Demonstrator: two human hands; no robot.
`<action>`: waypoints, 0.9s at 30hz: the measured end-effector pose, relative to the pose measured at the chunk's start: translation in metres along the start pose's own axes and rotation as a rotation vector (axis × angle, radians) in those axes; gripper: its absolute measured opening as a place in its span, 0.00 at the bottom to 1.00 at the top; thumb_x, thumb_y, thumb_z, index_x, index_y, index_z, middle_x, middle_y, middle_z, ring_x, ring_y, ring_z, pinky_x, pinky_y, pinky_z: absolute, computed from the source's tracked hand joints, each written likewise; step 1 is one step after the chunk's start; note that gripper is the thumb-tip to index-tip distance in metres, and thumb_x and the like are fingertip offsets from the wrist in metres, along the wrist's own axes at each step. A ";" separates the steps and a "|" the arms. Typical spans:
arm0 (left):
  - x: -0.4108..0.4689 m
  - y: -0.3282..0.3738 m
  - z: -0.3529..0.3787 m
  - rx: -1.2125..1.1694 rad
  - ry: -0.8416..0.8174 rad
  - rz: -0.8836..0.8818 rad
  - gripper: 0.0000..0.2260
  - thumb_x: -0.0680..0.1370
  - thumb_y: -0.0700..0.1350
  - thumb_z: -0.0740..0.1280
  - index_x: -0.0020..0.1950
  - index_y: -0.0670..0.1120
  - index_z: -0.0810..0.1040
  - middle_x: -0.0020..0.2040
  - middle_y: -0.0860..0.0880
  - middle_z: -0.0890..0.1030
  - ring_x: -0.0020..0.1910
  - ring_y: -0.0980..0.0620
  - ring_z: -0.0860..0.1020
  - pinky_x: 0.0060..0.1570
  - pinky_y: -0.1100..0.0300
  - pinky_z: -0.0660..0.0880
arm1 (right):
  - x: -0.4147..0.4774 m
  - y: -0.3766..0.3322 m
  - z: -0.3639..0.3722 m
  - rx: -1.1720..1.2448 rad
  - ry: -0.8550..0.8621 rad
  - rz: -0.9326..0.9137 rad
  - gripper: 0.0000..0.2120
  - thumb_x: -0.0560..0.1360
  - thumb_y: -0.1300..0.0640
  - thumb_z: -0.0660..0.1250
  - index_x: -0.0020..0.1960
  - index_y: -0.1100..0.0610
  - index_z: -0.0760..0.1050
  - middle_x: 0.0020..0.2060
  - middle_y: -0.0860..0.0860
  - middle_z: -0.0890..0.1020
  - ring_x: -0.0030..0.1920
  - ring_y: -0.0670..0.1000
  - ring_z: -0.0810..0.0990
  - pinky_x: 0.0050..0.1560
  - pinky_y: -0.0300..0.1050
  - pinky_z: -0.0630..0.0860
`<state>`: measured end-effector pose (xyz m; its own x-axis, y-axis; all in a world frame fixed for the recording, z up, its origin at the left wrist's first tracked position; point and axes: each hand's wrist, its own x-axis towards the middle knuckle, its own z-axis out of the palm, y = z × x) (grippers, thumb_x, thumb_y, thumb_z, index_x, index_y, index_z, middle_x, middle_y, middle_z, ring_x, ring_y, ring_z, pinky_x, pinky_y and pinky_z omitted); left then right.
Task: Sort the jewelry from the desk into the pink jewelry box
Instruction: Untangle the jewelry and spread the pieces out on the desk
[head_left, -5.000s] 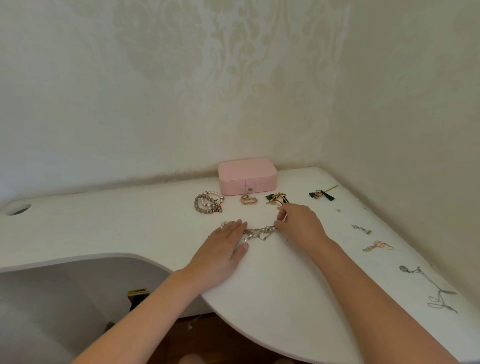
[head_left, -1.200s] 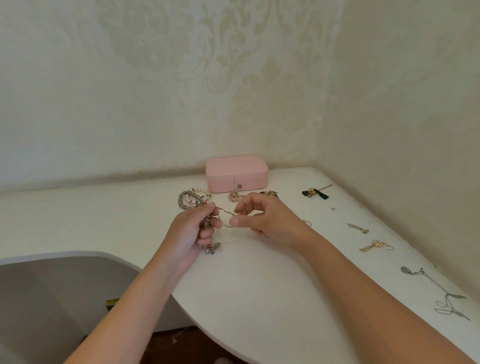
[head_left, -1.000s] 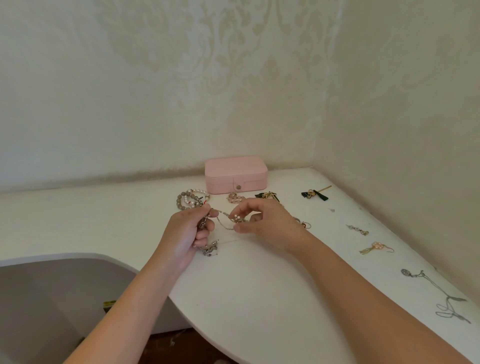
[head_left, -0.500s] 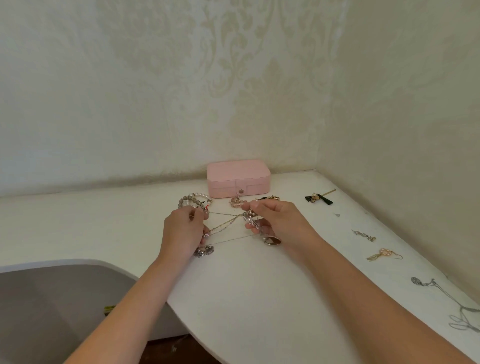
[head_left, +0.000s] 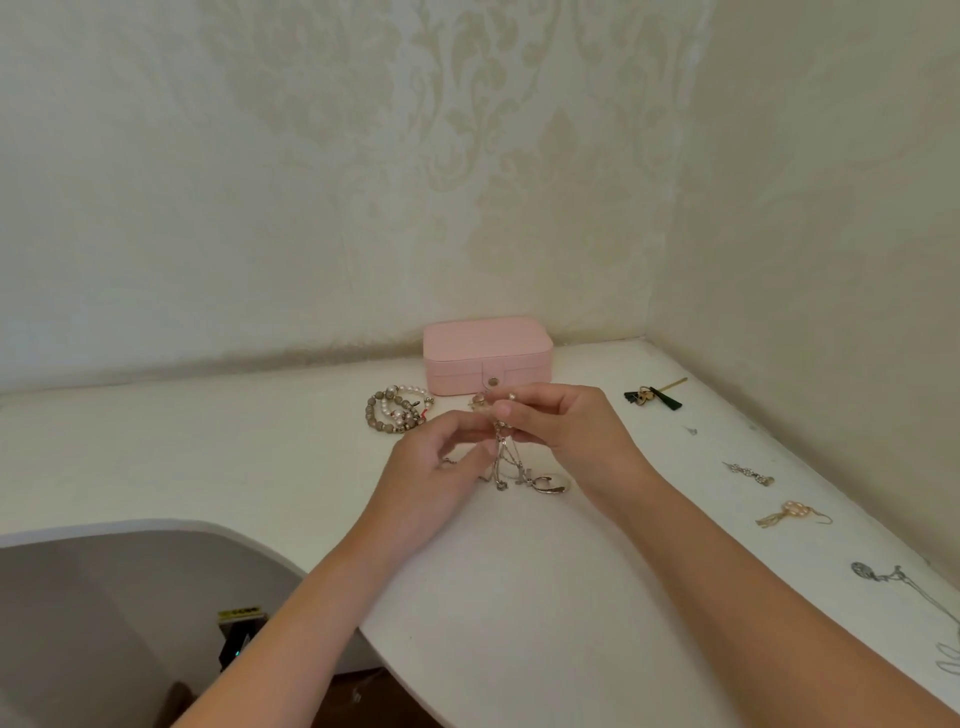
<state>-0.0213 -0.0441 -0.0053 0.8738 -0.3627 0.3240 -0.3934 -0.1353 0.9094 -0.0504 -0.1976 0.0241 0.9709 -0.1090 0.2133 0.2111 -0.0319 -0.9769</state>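
The pink jewelry box stands closed against the back wall on the white desk. Just in front of it my right hand pinches the top of a thin silver necklace. Its chain hangs down to a pendant lying on the desk. My left hand pinches the chain lower down from the left. Beaded bracelets lie left of my hands.
Along the right side of the desk lie a dark green tasselled hairpin, a small silver earring, a gold and pink earring and a silver chain. The desk's curved front edge drops off at lower left.
My hands have come together. Half a second ago the chain was stretched between them; now it hangs gathered below my right hand, with the pendant on the desk.
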 end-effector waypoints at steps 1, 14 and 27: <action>0.000 0.001 0.000 -0.072 -0.018 -0.018 0.07 0.75 0.39 0.70 0.50 0.48 0.81 0.46 0.51 0.84 0.47 0.57 0.80 0.49 0.63 0.75 | 0.000 -0.002 0.000 0.008 -0.011 -0.009 0.08 0.73 0.62 0.70 0.51 0.58 0.82 0.42 0.55 0.83 0.39 0.45 0.79 0.46 0.35 0.78; 0.000 0.006 -0.004 -0.102 0.132 -0.090 0.04 0.75 0.43 0.69 0.42 0.45 0.81 0.35 0.50 0.84 0.34 0.58 0.79 0.37 0.66 0.72 | -0.003 -0.008 -0.011 -0.024 0.046 0.001 0.07 0.75 0.64 0.67 0.50 0.57 0.81 0.37 0.51 0.82 0.39 0.45 0.79 0.46 0.34 0.77; 0.000 -0.002 -0.004 0.181 0.296 -0.099 0.07 0.76 0.47 0.68 0.39 0.50 0.79 0.32 0.52 0.80 0.31 0.57 0.76 0.39 0.61 0.71 | -0.004 -0.009 -0.012 -0.062 0.115 -0.027 0.08 0.74 0.62 0.68 0.45 0.50 0.82 0.38 0.47 0.84 0.43 0.44 0.81 0.50 0.36 0.76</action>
<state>-0.0196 -0.0402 -0.0062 0.9447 -0.0607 0.3223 -0.3239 -0.3268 0.8879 -0.0573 -0.2091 0.0318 0.9447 -0.2201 0.2429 0.2265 -0.0976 -0.9691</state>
